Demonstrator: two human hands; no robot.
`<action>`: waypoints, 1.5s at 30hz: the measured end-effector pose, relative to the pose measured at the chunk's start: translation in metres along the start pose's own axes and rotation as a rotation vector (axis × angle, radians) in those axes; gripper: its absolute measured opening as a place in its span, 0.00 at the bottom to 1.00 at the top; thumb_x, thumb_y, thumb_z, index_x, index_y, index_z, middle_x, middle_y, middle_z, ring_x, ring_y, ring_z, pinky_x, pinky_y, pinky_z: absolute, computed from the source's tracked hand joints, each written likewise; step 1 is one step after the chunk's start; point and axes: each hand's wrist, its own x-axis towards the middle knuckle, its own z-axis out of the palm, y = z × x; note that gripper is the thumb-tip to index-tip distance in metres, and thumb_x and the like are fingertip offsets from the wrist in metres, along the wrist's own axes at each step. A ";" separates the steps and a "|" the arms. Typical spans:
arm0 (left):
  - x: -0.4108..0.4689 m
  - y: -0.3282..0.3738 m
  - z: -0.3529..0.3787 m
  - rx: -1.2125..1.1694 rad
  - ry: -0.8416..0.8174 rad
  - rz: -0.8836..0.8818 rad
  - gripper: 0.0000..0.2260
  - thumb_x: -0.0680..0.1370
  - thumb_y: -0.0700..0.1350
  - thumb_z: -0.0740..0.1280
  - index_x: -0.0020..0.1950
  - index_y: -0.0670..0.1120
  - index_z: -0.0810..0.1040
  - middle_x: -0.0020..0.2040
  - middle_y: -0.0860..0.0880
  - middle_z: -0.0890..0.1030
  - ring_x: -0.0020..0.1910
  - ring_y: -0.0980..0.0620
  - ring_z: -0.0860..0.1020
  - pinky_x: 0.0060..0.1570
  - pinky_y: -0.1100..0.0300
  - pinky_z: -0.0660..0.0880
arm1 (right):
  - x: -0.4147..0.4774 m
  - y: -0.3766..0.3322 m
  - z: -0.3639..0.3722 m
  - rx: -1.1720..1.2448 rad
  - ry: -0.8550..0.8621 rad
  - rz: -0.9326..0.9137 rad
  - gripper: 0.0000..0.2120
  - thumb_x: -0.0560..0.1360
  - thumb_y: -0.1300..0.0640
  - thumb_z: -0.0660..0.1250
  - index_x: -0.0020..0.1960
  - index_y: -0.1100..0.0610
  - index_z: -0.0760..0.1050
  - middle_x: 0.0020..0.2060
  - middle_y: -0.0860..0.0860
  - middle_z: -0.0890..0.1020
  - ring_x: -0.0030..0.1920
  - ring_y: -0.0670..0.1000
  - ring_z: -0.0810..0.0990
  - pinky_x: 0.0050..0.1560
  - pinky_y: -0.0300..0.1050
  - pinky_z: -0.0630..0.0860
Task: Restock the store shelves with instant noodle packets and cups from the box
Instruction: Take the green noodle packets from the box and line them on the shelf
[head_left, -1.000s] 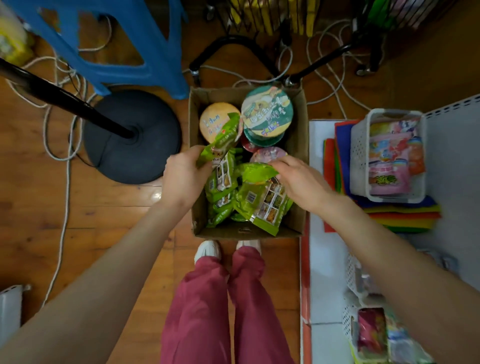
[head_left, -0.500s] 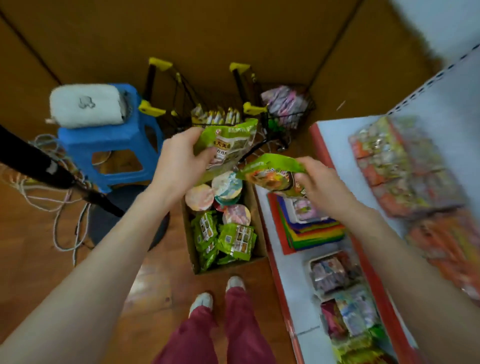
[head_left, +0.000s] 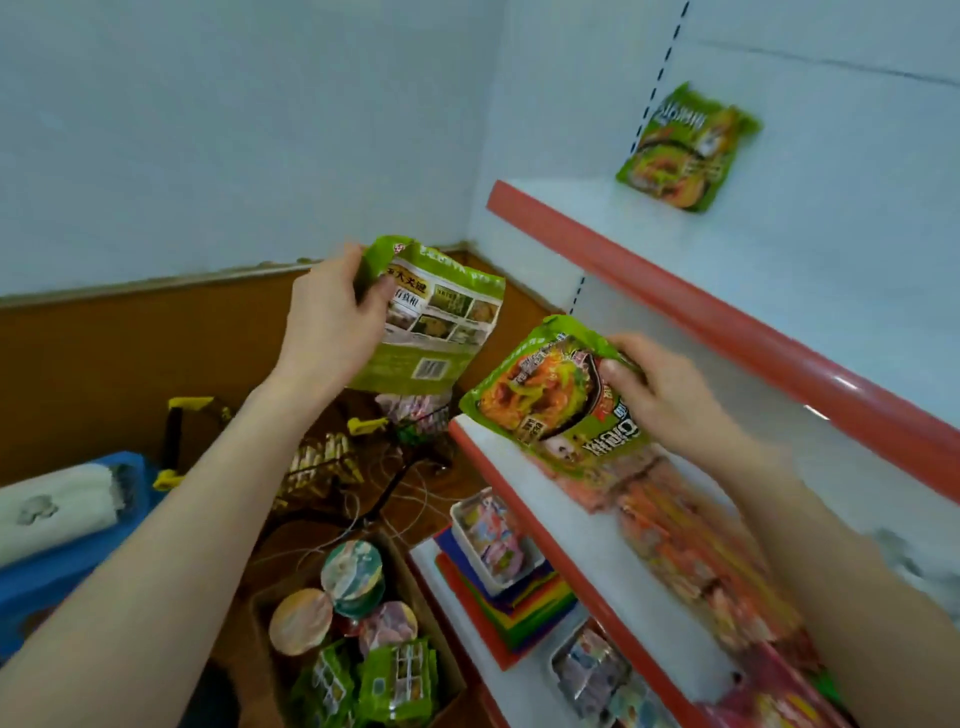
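My left hand (head_left: 332, 322) grips a green noodle packet (head_left: 431, 325) by its top corner, back side facing me, held in the air left of the shelves. My right hand (head_left: 660, 395) holds a second green packet (head_left: 540, 400), front side up, over the left end of the middle shelf (head_left: 498, 462). One green packet (head_left: 685, 150) leans upright on the upper shelf (head_left: 587, 208). The cardboard box (head_left: 415, 592) on the floor below holds noodle cups (head_left: 353, 571) and more green packets (head_left: 395, 680).
Orange-red packets (head_left: 691, 535) lie along the middle shelf to the right. The bottom shelf carries a white basket (head_left: 493, 540) on coloured sheets. A wire shopping basket (head_left: 322, 462) with yellow handles, a blue stool (head_left: 62, 551) and cables crowd the floor on the left.
Both hands rose from the box, each with a green packet. My view swung up and right toward the shelves, and the right packet now hangs over the middle shelf.
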 end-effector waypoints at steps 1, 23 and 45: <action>0.007 0.011 0.002 -0.017 0.012 0.012 0.07 0.78 0.41 0.62 0.53 0.38 0.75 0.41 0.47 0.74 0.41 0.49 0.70 0.34 0.63 0.57 | -0.001 0.001 -0.013 -0.007 0.036 -0.006 0.20 0.74 0.52 0.55 0.59 0.63 0.74 0.51 0.58 0.80 0.52 0.55 0.77 0.41 0.35 0.60; 0.135 0.162 0.079 -0.210 0.330 0.042 0.09 0.78 0.41 0.61 0.51 0.36 0.76 0.49 0.36 0.79 0.43 0.46 0.72 0.42 0.59 0.62 | 0.072 0.056 -0.219 -0.005 0.526 0.050 0.11 0.77 0.59 0.58 0.54 0.59 0.77 0.44 0.51 0.78 0.47 0.51 0.76 0.47 0.42 0.68; 0.194 0.155 0.176 -0.309 0.061 0.138 0.08 0.78 0.40 0.61 0.50 0.36 0.76 0.47 0.36 0.79 0.42 0.46 0.71 0.40 0.59 0.61 | 0.093 0.112 -0.229 0.101 0.337 0.499 0.16 0.67 0.47 0.73 0.46 0.56 0.74 0.35 0.49 0.78 0.34 0.45 0.78 0.27 0.38 0.73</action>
